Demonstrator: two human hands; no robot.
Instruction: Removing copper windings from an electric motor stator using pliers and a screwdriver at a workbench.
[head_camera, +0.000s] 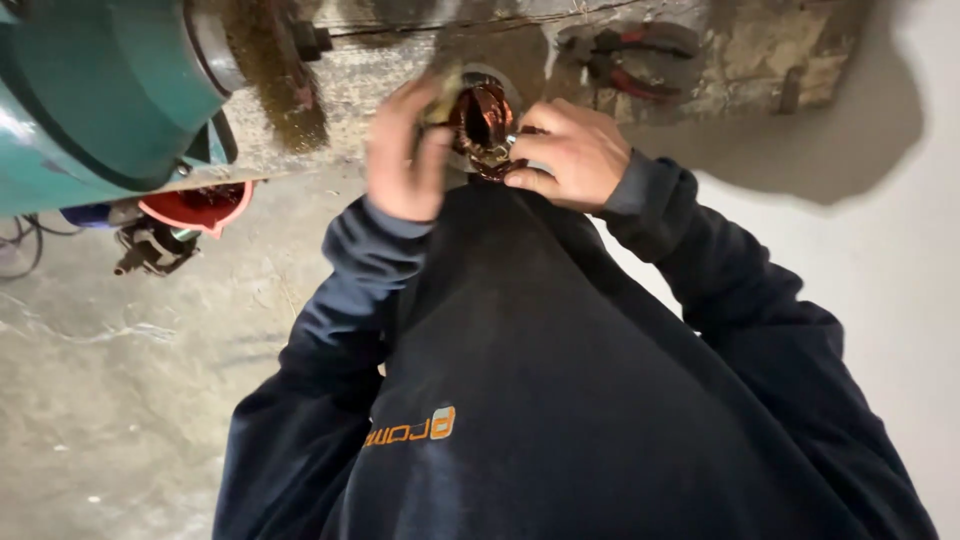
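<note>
Head view: I'm gripping the copper coil (482, 125) with my right hand (565, 152). My left hand (405, 155) is blurring beside it, so I cannot tell its grip. Pliers (630, 58) are lying on the surface (390, 70).

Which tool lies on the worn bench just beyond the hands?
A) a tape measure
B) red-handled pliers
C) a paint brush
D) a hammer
B: red-handled pliers lie on the bench, just past the right hand, while both hands, the left hand too, are on the copper-wound part.
</note>
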